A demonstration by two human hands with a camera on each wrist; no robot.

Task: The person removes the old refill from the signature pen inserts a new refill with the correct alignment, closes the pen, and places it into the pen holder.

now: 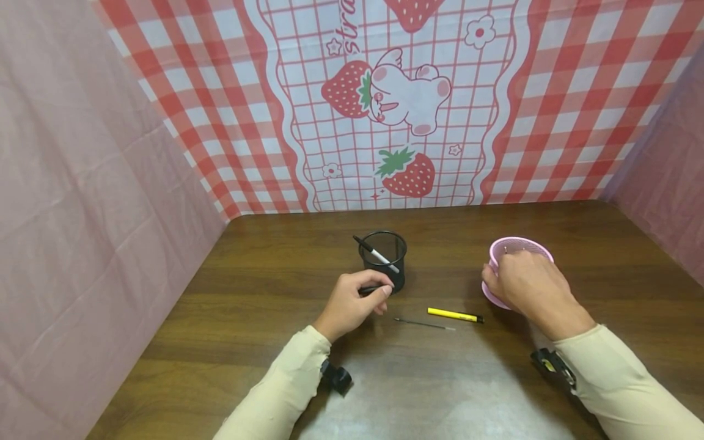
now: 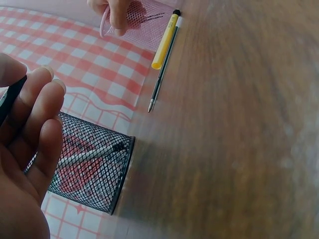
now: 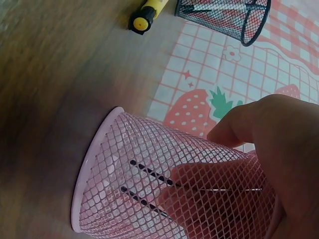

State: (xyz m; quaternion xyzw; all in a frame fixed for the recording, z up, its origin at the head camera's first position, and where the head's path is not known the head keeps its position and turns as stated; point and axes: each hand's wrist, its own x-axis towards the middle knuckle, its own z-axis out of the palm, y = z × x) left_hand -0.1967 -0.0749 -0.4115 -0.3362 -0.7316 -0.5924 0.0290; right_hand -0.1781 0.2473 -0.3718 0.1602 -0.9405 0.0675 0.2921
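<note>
My left hand (image 1: 352, 302) pinches a slender black pen-like piece (image 2: 11, 98) between thumb and fingers, just in front of the black mesh pen cup (image 1: 399, 278). A white pen with a black end (image 1: 379, 256) leans in that cup. At the right, my right hand (image 1: 528, 287) has fingers inside the pink mesh pen cup (image 1: 497, 299), its thumb outside. Through the mesh, two thin sticks with dark ends (image 3: 152, 173) show beside the fingertips; whether the fingers hold one cannot be told. A pen refill (image 1: 423, 324) lies between the hands.
A yellow pen-like stick with a black end (image 1: 453, 315) lies on the brown wooden table (image 1: 253, 342) behind the refill, left of the pink cup. A strawberry-print cloth (image 1: 308, 122) hangs at the back. Pink cloth (image 1: 71, 183) borders both sides.
</note>
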